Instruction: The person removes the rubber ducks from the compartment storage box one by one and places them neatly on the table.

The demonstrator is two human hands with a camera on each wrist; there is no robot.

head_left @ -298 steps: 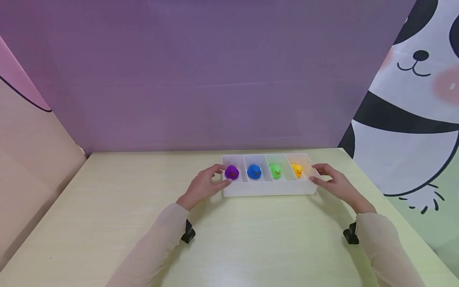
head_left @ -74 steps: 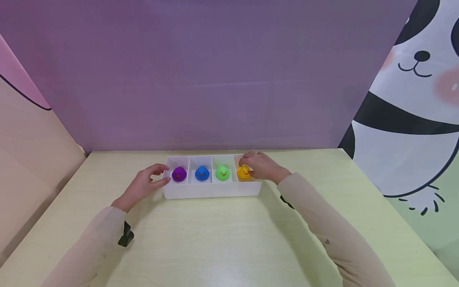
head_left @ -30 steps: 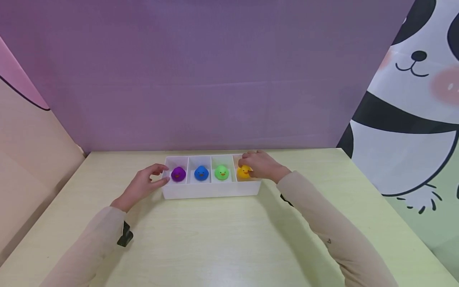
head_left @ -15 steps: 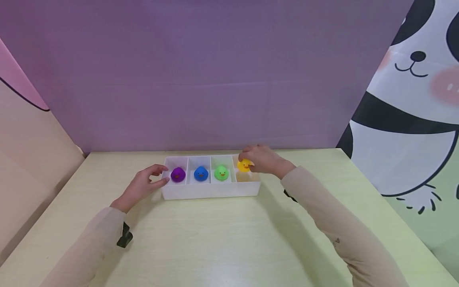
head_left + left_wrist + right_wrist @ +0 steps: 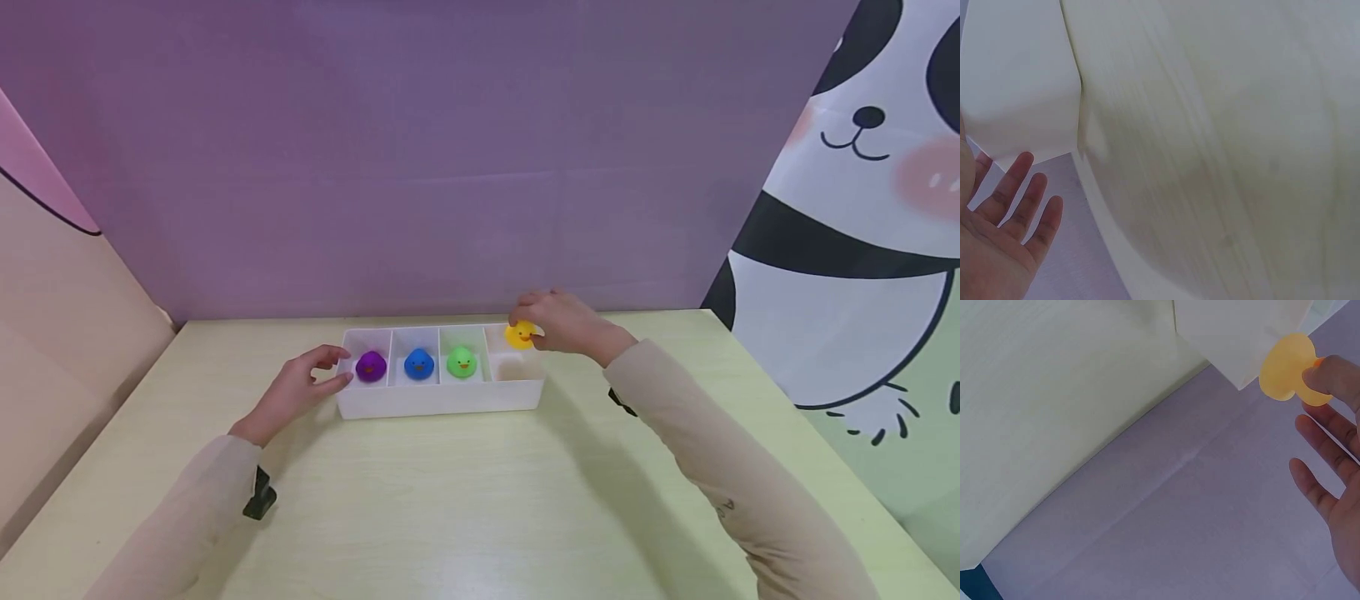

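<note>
Pinching the yellow duck [image 5: 520,334] between thumb and fingertips, our right hand [image 5: 564,323] holds it just above the rightmost compartment of the white tray [image 5: 442,402], mid-frame. The grip looks light; we judge the duck could slip and drop back in. Our left hand [image 5: 296,392], fingers relaxed, steadies the tray's left end beside the purple duck [image 5: 371,366]; a nudge might slide it along the bench [image 5: 465,500].
</note>
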